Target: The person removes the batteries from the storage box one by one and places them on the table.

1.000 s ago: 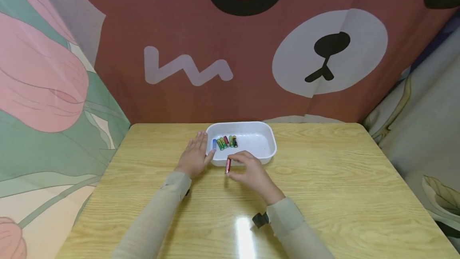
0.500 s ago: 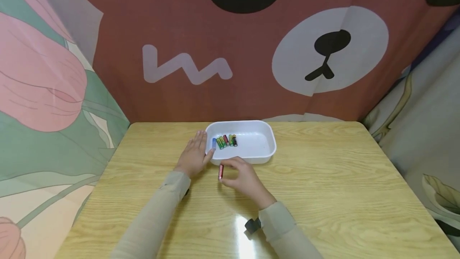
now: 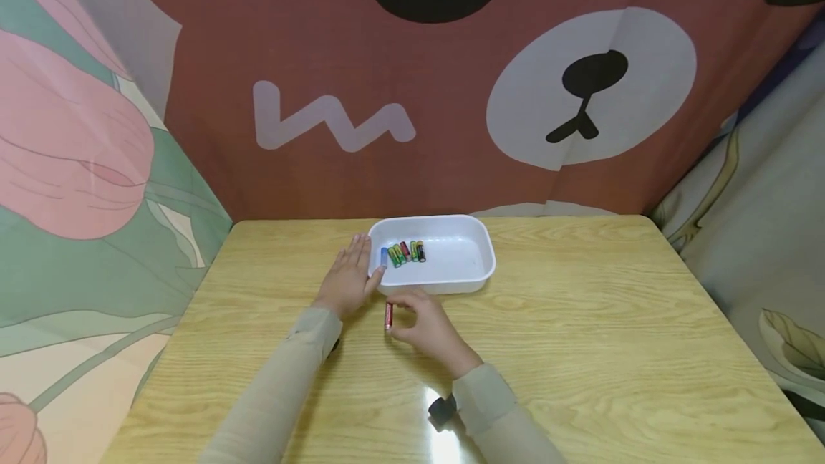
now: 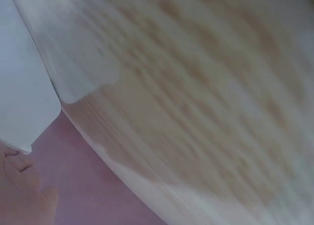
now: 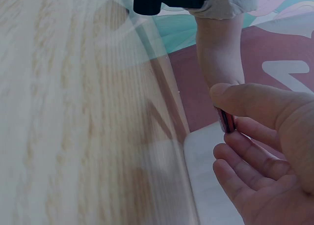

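Between thumb and fingers my right hand [image 3: 427,324] pinches a red battery [image 3: 389,316], held lengthwise in front of the white tray [image 3: 445,288]. The right wrist view shows the same red battery [image 5: 226,121] with the thumb at one end and a finger at the other. My left hand [image 3: 345,281] lies with straight fingers along the tray's left side, its thumb by the near left corner. Inside the tray's left part lie a blue battery [image 3: 384,257], two green ones [image 3: 395,256], a red one [image 3: 404,250] and a dark one [image 3: 422,251].
The tray stands at the far edge of a wooden table [image 3: 580,321], close to a curtain [image 3: 322,185] printed with a bear. Printed cloth [image 3: 84,256] also hangs on the left. Dark wrist devices [image 3: 442,410] are worn on the arms.
My right hand has moved left and toward me, carrying the red battery from the tray's front rim to over the table. The left hand and the batteries in the tray stay put.
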`<act>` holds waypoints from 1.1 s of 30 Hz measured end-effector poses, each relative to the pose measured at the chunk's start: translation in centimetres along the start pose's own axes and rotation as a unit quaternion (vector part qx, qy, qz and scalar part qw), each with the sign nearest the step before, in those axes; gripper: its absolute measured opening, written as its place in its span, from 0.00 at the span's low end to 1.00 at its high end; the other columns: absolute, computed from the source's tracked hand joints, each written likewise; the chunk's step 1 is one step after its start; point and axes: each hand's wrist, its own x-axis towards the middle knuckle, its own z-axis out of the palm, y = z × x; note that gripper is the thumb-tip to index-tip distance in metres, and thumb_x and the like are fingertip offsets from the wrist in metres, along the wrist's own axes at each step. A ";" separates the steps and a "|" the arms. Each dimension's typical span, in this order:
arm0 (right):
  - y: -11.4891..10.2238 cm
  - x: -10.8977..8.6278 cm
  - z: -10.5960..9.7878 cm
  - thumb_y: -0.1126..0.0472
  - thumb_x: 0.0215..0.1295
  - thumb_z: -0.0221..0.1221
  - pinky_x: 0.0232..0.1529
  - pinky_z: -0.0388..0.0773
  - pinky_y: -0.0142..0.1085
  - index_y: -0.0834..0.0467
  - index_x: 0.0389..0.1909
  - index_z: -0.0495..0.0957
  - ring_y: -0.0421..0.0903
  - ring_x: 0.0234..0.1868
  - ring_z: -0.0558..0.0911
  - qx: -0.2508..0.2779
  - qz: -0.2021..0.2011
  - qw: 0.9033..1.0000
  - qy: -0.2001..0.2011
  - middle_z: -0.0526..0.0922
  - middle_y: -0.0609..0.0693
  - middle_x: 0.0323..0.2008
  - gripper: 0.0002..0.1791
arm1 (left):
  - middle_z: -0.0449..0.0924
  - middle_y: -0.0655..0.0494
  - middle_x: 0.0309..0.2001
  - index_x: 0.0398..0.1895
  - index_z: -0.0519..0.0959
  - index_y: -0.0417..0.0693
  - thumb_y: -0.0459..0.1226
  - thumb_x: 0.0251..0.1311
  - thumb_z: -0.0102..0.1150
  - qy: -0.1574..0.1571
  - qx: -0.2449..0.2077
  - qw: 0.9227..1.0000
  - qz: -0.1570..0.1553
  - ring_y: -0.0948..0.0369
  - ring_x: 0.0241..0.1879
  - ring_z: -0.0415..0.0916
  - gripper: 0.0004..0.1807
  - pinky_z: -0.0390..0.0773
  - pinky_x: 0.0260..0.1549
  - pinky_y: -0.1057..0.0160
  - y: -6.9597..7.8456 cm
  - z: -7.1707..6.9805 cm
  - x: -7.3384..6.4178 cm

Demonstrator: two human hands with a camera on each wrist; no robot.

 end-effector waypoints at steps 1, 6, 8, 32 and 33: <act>0.0 0.0 0.1 0.68 0.50 0.75 0.59 0.81 0.45 0.66 0.56 0.81 0.55 0.54 0.81 0.002 0.003 1.000 -0.003 0.82 0.57 0.53 0.29 | 0.43 0.41 0.81 0.80 0.42 0.35 0.58 0.79 0.28 0.000 0.001 1.000 0.000 0.50 0.80 0.36 0.42 0.45 0.78 0.48 0.0 0.0 0.0; 0.1 0.1 0.5 0.67 0.50 0.75 0.59 0.80 0.48 0.64 0.57 0.81 0.55 0.53 0.81 -0.004 0.023 1.000 -0.018 0.82 0.57 0.52 0.29 | 0.44 0.41 0.81 0.80 0.43 0.34 0.58 0.79 0.28 0.000 0.002 1.000 0.000 0.50 0.80 0.37 0.42 0.47 0.78 0.47 0.0 0.0 -0.1; 0.0 0.1 0.6 0.66 0.50 0.75 0.60 0.79 0.50 0.64 0.57 0.81 0.56 0.54 0.81 -0.005 0.031 0.999 -0.024 0.82 0.57 0.53 0.30 | 0.43 0.41 0.81 0.80 0.43 0.34 0.58 0.79 0.29 -0.001 -0.001 1.000 -0.002 0.50 0.80 0.36 0.42 0.45 0.78 0.47 0.0 0.0 -0.1; 1.3 0.2 1.4 0.62 0.49 0.77 0.61 0.77 0.49 0.62 0.55 0.83 0.53 0.54 0.80 -0.016 0.053 0.998 -0.029 0.82 0.55 0.52 0.29 | 0.42 0.42 0.81 0.80 0.42 0.34 0.57 0.79 0.29 0.002 -0.008 1.000 -0.003 0.49 0.80 0.37 0.42 0.44 0.78 0.48 0.1 0.0 -0.1; 1.3 0.3 1.5 0.62 0.49 0.77 0.61 0.77 0.49 0.62 0.56 0.83 0.52 0.54 0.80 -0.016 0.053 0.998 -0.029 0.82 0.54 0.52 0.29 | 0.41 0.42 0.81 0.80 0.42 0.34 0.57 0.79 0.29 0.000 -0.009 1.000 -0.004 0.49 0.80 0.37 0.42 0.43 0.78 0.48 0.1 0.0 -0.1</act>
